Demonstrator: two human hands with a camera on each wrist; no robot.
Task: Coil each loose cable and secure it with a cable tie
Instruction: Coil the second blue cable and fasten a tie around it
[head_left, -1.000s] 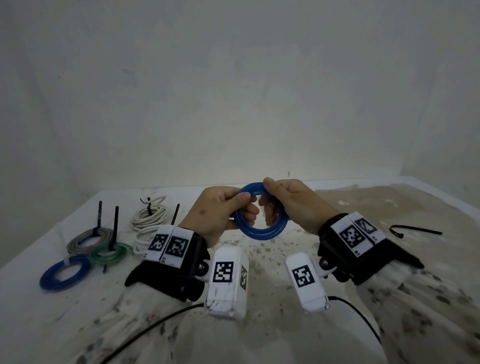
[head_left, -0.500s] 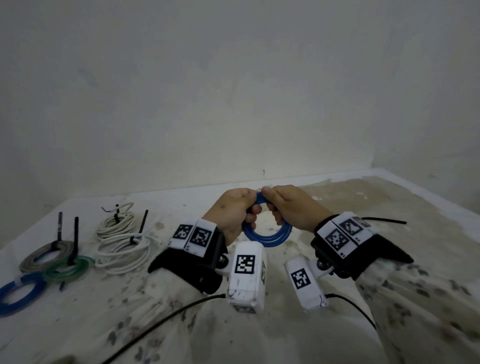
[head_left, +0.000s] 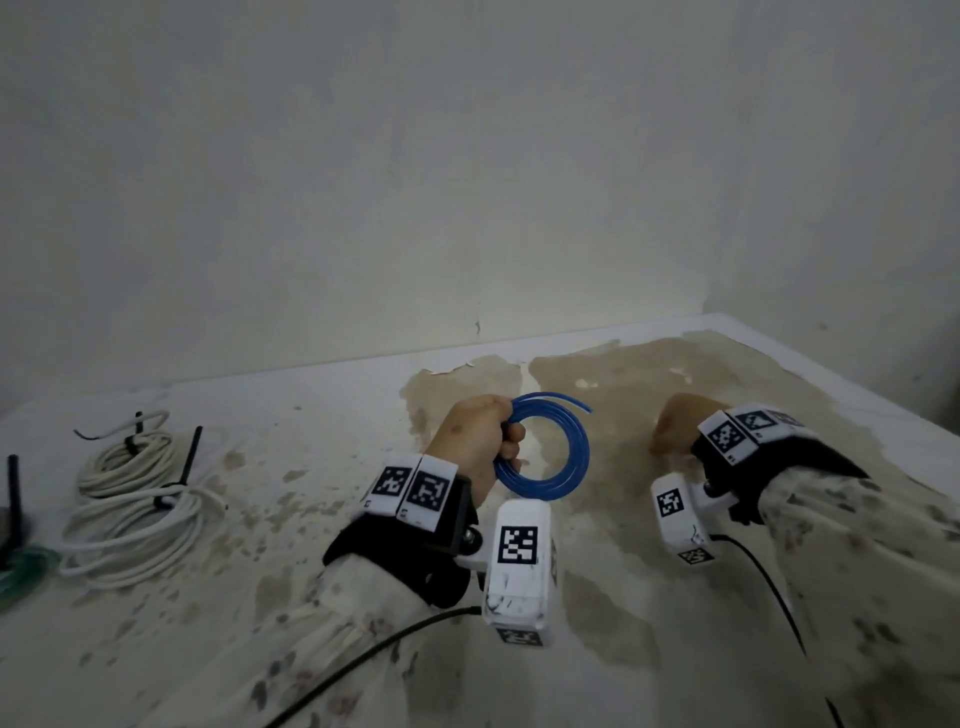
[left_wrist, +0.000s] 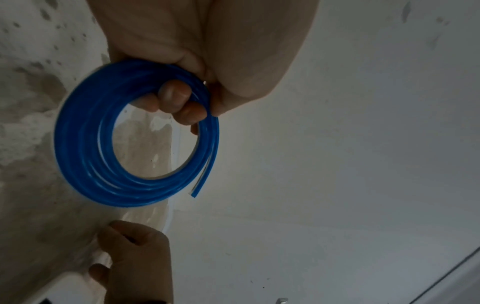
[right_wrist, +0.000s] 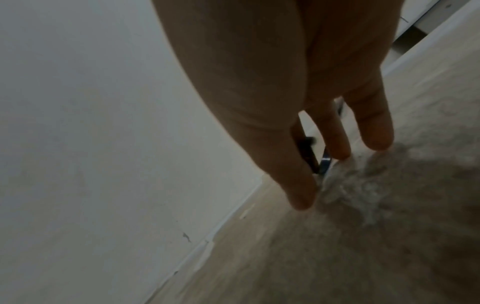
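Note:
A blue cable coil (head_left: 584, 448) hangs upright above the stained table (head_left: 311, 415), and no tie shows on it. My left hand (head_left: 478, 441) grips its left side, fingers curled through the ring. The left wrist view shows the coil (left_wrist: 85, 148) with one loose end sticking out at the lower right. My right hand (head_left: 675, 430) is off the coil, lower and to the right, near the tabletop. In the right wrist view its fingers (right_wrist: 335, 142) point straight down at the table. A thin dark piece (right_wrist: 307, 150) shows between them; I cannot tell whether it is held.
Two white cable bundles (head_left: 130, 452) (head_left: 140, 525) with black ties lie at the left. A green coil (head_left: 21, 569) and an upright black tie end (head_left: 13, 493) sit at the left edge. The wall stands close behind, and the table's right edge (head_left: 831, 371) runs diagonally.
My right hand has let go of the blue coil and moved right and down toward the table. The left hand keeps the coil. The view has swung right.

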